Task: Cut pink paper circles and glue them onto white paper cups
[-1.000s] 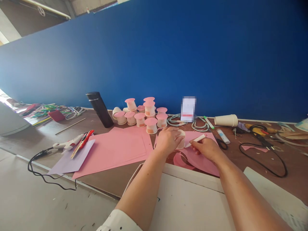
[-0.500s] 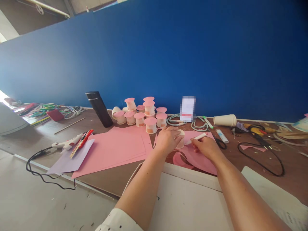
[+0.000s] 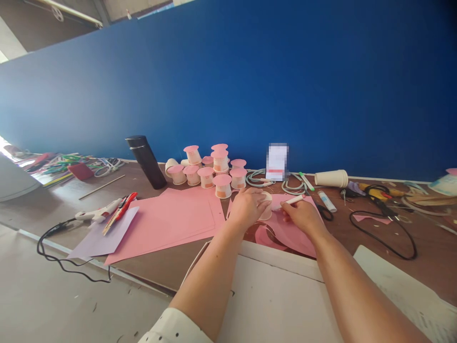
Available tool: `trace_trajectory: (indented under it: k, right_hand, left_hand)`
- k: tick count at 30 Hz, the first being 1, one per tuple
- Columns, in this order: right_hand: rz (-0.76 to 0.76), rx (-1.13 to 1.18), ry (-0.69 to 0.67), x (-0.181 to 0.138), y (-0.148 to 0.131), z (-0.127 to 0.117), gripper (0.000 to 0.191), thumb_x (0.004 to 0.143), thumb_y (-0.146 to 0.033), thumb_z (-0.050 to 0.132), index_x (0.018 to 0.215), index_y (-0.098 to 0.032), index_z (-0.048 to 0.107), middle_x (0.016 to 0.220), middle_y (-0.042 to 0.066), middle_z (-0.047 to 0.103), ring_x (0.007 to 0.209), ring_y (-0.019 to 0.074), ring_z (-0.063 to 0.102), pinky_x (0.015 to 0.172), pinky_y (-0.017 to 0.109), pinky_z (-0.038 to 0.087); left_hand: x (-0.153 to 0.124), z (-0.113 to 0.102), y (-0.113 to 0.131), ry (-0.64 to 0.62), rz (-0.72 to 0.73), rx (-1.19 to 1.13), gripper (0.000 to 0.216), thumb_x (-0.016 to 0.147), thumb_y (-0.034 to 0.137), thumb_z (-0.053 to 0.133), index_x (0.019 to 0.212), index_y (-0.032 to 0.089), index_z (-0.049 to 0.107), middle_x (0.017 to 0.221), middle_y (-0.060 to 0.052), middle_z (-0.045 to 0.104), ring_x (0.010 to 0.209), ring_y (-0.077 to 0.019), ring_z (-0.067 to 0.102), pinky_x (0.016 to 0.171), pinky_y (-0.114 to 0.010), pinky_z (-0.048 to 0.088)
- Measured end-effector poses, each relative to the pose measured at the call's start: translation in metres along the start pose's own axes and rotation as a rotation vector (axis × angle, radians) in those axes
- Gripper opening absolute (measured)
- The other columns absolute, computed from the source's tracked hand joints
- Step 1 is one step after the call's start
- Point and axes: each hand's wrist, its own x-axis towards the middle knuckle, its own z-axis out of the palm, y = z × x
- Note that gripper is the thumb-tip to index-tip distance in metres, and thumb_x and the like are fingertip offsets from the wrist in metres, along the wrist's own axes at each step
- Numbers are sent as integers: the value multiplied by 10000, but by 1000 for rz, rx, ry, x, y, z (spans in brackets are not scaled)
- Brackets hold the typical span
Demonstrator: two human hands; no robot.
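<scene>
My left hand (image 3: 247, 207) is closed over a small white paper cup (image 3: 266, 209) that stands upside down on a pink paper sheet (image 3: 291, 233). My right hand (image 3: 303, 215) grips a white pen (image 3: 291, 201) whose tip rests on the pink sheet right beside the cup's rim. Both forearms reach in from the bottom of the view. Behind my hands stands a cluster of several small white cups with pink paper discs on top (image 3: 214, 169).
Larger pink sheets (image 3: 167, 221) and a lilac sheet (image 3: 103, 236) lie to the left, with a glue gun (image 3: 96, 213) and red cutter (image 3: 123, 209). A black flask (image 3: 146, 162), a lying paper cup (image 3: 330, 178), glue stick (image 3: 326, 201), scissors (image 3: 324, 212) and black cable (image 3: 385, 228) are around.
My right hand with the pen has crept a little left and away from me along the cup's rim. The left hand stays on the cup.
</scene>
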Motion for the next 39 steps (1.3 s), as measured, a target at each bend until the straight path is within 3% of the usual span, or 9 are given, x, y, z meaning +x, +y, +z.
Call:
trace_trajectory:
  k: [10, 16, 21, 29, 39]
  right_hand:
    - [-25, 8, 25, 0, -6, 3, 284, 827, -345, 551, 616, -197, 669, 594, 71, 702, 628, 206, 673, 597, 273, 447]
    - [-7, 70, 36, 4, -5, 6, 279, 797, -349, 579, 580, -196, 665, 575, 70, 696, 580, 199, 656, 568, 276, 452]
    - [44, 185, 6, 17, 4, 8, 244, 765, -357, 634, 588, -194, 666, 618, 74, 712, 567, 198, 657, 554, 282, 495]
    - [176, 451, -51, 31, 6, 8, 86, 740, -235, 719, 739, -171, 662, 712, 76, 717, 608, 189, 679, 601, 305, 586]
    - [219, 635, -47, 37, 12, 13, 108, 744, -170, 749, 741, -167, 641, 709, 59, 700, 655, 180, 699, 673, 302, 624]
  left_hand:
    - [0, 2, -2, -11, 16, -10, 245, 920, 373, 569, 988, 253, 771, 1229, -18, 688, 1121, -219, 607, 1055, -370, 438]
    - [1, 0, -2, -40, 0, 28, 268, 941, 371, 523, 1015, 279, 764, 1256, -4, 674, 1123, -224, 595, 1000, -355, 473]
    - [2, -2, -3, -77, -33, 55, 350, 981, 356, 415, 1062, 285, 748, 1290, 12, 656, 1185, -247, 551, 1038, -409, 436]
    - [-1, -6, 0, -96, -41, 84, 343, 975, 347, 412, 1090, 315, 734, 1317, 13, 637, 1165, -270, 551, 988, -454, 439]
    - [0, -4, -1, -94, -54, 87, 324, 968, 352, 432, 1046, 317, 745, 1308, 26, 642, 1191, -277, 532, 1027, -475, 409]
